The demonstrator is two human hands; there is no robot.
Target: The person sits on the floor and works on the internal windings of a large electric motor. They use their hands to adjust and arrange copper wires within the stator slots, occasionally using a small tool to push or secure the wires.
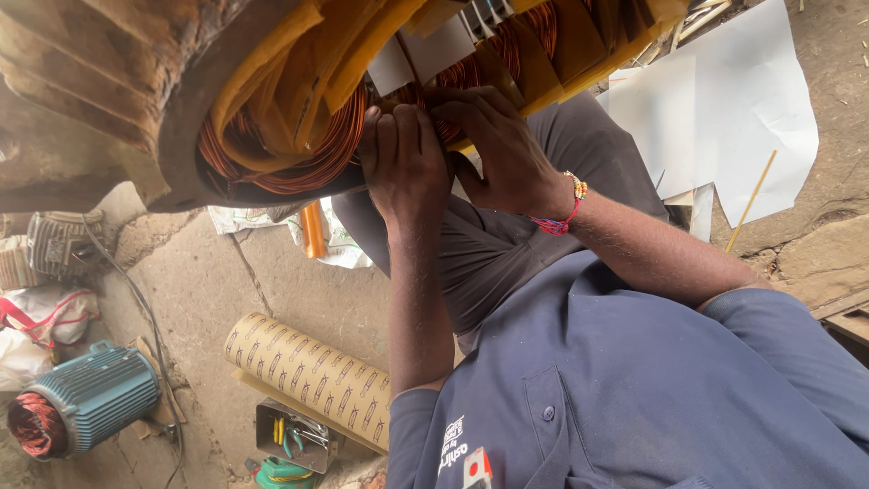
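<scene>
A big motor stator (pixel 109 100) with a rusty brown casing fills the top of the view. Copper wire windings (pixel 308 158) bulge from its end, wrapped in yellow insulation sheets (pixel 299 63). My left hand (pixel 403 158) is curled against the copper winding at the stator's rim, fingers pressing into the wire. My right hand (pixel 507 149), with a bead bracelet and red thread at the wrist, lies beside it and touches it, its fingertips gripping the same bundle under a yellow sheet. Both forearms reach up from my blue shirt over my grey trousers.
On the concrete floor lie a roll of patterned brown paper (pixel 308 371), a teal electric motor (pixel 86 398), a small tin with pliers (pixel 294 436) and an orange tube (pixel 312 231). White paper sheets (pixel 733 109) and a thin stick (pixel 751 204) lie at the right. A grey motor (pixel 54 240) sits at far left.
</scene>
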